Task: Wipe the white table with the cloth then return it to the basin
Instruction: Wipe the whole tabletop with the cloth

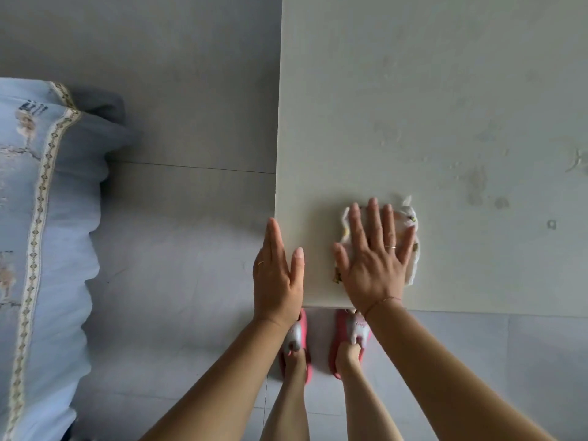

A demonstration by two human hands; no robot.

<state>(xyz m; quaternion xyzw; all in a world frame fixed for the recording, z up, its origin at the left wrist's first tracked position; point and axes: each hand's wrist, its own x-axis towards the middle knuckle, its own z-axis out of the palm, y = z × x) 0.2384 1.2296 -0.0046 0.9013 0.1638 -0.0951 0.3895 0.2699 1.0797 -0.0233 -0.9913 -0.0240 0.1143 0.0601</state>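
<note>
Cloth (409, 221): small whitish patterned rag, pressed flat beneath the straight, splayed fingers of the right hand (374, 262) on the white table (413, 90). Its ragged edges show past the fingertips and beside the little finger. Judged soft, light, limp, probably damp; it should slide under flat pressure and bunch readily. To lift, gather the loose edge beyond the fingertips. Left hand (276, 275): fingers straight, grasping nothing, laid along the table's edge. Basin not visible.

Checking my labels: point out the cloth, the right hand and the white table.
cloth (408, 214), head view, frayed corner past the fingertips.
right hand (372, 262), head view, back of hand.
white table (413, 90), head view, bare top.
</note>
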